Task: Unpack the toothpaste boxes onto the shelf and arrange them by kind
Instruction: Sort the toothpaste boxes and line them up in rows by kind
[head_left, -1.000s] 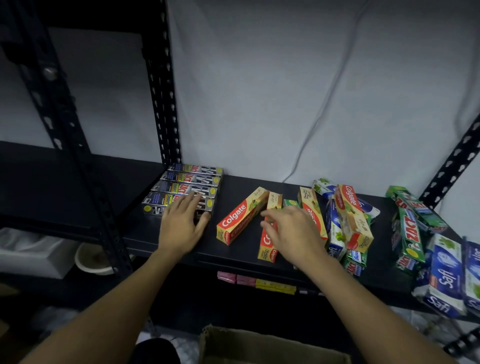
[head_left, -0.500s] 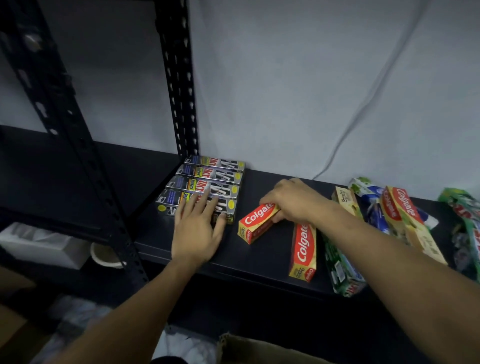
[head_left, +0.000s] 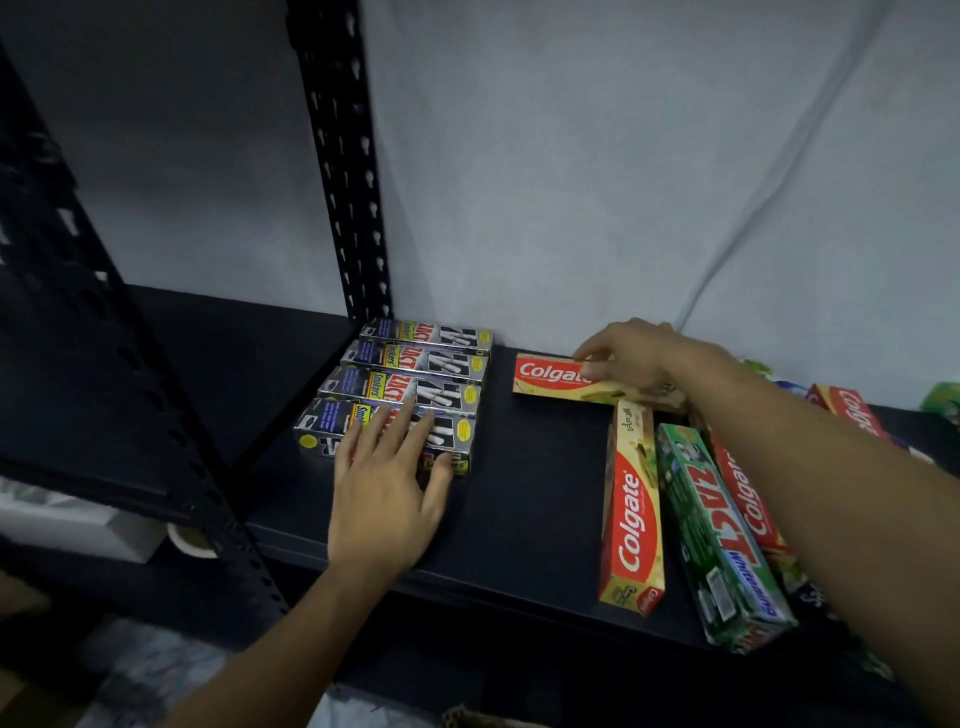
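Several silver-black Zact Smokers boxes (head_left: 415, 364) lie in a neat row at the shelf's left. My left hand (head_left: 389, 483) rests flat on the nearest one, fingers straight. My right hand (head_left: 631, 356) grips a red-and-yellow Colgate box (head_left: 550, 376) lying crosswise at the back of the black shelf (head_left: 519, 499). Another Colgate box (head_left: 631, 514) lies lengthwise in front of it. Beside that one lies a green Zact box (head_left: 717, 535), and more Colgate boxes (head_left: 852, 408) are partly hidden by my right forearm.
A black perforated upright (head_left: 343, 156) stands at the back left, another (head_left: 104, 291) at the front left. A grey wall closes the back. A lower left shelf holds a white box (head_left: 78, 525) and a white bowl (head_left: 189, 543). A cardboard box edge (head_left: 483, 719) shows below.
My right hand has carried the Colgate box from the shelf's middle to the back and turned it crosswise. My left hand stays on the Zact Smokers box. The view has moved closer.
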